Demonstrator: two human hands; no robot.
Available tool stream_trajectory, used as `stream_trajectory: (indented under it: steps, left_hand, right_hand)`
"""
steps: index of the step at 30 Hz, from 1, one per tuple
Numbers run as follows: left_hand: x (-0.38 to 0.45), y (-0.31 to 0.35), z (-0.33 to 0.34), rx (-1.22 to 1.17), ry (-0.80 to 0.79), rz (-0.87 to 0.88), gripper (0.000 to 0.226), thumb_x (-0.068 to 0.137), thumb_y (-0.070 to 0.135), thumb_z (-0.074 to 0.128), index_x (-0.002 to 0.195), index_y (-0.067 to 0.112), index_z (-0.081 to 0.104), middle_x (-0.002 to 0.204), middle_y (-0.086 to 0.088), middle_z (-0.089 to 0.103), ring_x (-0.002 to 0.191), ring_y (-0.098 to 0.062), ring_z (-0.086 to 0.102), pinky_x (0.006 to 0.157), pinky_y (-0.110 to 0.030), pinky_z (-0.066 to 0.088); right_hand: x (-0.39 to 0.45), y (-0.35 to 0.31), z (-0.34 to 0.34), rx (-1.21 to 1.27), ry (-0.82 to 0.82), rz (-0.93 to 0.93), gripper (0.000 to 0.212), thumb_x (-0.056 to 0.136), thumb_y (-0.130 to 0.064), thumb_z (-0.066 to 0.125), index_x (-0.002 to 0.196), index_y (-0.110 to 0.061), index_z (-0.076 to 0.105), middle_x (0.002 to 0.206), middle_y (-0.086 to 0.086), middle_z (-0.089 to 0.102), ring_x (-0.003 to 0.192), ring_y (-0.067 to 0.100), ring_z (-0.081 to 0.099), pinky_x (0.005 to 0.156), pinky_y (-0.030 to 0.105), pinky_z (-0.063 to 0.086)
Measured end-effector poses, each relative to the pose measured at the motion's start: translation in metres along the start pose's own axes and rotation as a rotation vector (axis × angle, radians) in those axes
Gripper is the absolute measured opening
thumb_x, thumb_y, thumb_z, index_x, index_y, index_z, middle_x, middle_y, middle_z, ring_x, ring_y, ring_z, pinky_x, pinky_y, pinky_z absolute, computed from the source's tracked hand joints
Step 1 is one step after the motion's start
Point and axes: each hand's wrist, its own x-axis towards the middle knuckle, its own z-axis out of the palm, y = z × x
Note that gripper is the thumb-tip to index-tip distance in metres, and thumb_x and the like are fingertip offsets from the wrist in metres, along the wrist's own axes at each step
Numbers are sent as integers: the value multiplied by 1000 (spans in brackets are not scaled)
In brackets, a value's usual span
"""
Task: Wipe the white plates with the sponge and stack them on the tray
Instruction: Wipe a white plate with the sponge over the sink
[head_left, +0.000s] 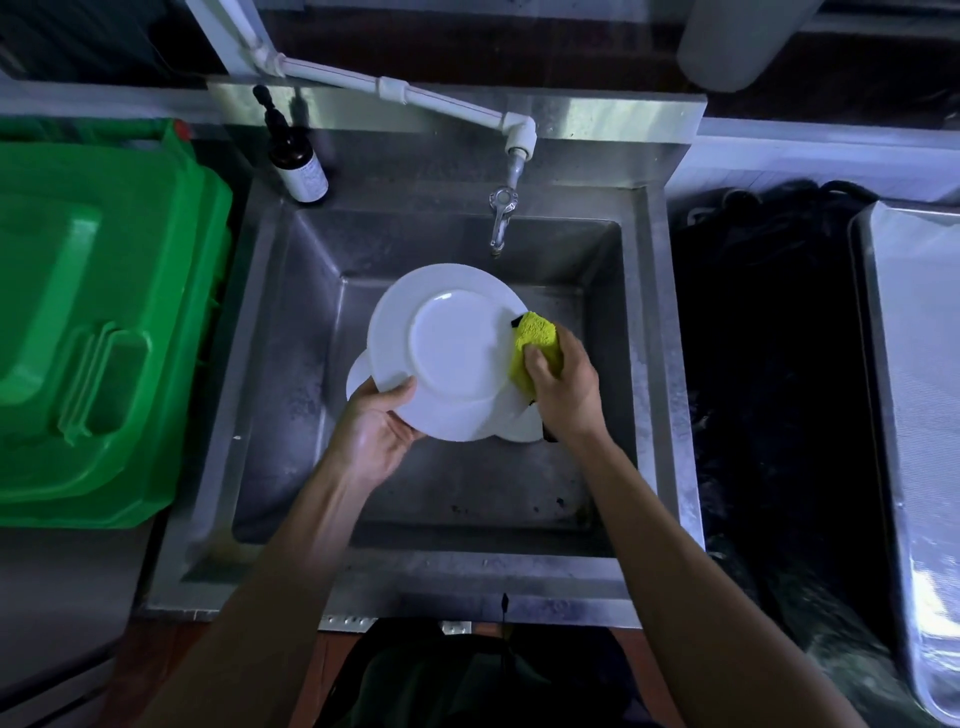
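Over the steel sink (291, 291) my left hand (376, 431) grips a white plate (447, 348) by its near-left rim, thumb on top. The plate is tilted and shows its underside. My right hand (563, 387) holds a yellow-green sponge (535, 345) and presses it against the plate's right edge. More white plates (514, 423) lie beneath in the basin, mostly hidden by the held plate. A metal tray (914, 364) lies at the far right.
A tap (501, 218) on a white pipe hangs over the basin's back. A dark pump bottle (298, 156) stands on the sink's back-left corner. A green bin lid (98, 322) lies left of the sink. A dark surface (769, 364) separates sink and tray.
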Motion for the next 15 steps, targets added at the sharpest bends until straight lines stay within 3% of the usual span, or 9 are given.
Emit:
stream_trajectory:
  steps: [4, 8, 15]
  left_hand:
    - [-4, 0, -6, 73, -22, -31, 47, 89, 3, 58, 136, 6, 60, 127, -14, 69, 114, -32, 67, 87, -49, 61]
    - [-5, -1, -7, 176, -49, -96, 34, 80, 4, 66, 109, 17, 78, 115, -12, 75, 100, -31, 73, 71, -45, 62]
    - [-1, -2, -2, 316, -30, -147, 48, 72, 9, 73, 120, 9, 68, 117, -11, 74, 101, -27, 73, 71, -41, 61]
  right_hand:
    - [16, -6, -4, -28, -15, -2, 24, 96, -36, 58, 107, -15, 59, 101, 6, 61, 95, 27, 58, 87, 51, 50]
    - [29, -17, -3, -89, -44, -32, 33, 96, -40, 59, 118, -16, 60, 111, 6, 61, 103, 29, 57, 92, 50, 49]
    - [33, -35, 8, -260, -89, -162, 40, 95, -43, 58, 127, -18, 57, 123, 5, 59, 111, 34, 51, 96, 54, 43]
